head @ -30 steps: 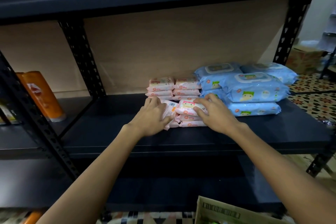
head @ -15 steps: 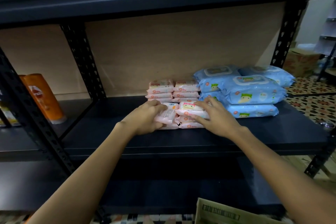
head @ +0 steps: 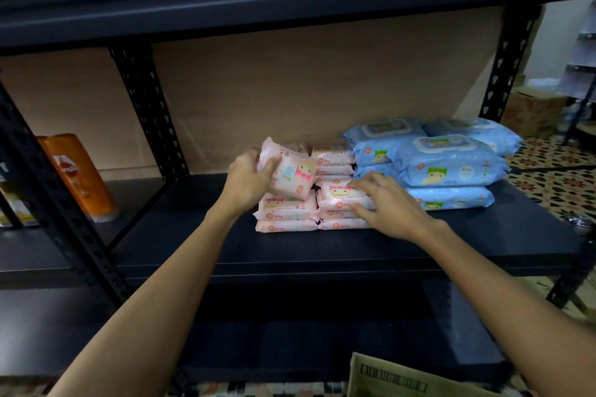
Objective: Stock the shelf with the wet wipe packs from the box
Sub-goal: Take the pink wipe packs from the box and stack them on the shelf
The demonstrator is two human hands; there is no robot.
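Head view: left hand [head: 248,184] grips a tilted small pink plastic wet wipe pack [head: 290,174] above the front pink stack [head: 285,214] on the dark metal shelf [head: 322,251], apparently to top it; right hand [head: 383,206], fingers extended, presses the neighbouring stack [head: 343,203], steadying it.

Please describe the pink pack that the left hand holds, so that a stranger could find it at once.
On the dark shelf, left of the blue packs, stand stacks of small pink packs. Above the front left stack, the left hand grips one pink pack. Only this one is lifted and tilted; the others lie flat.
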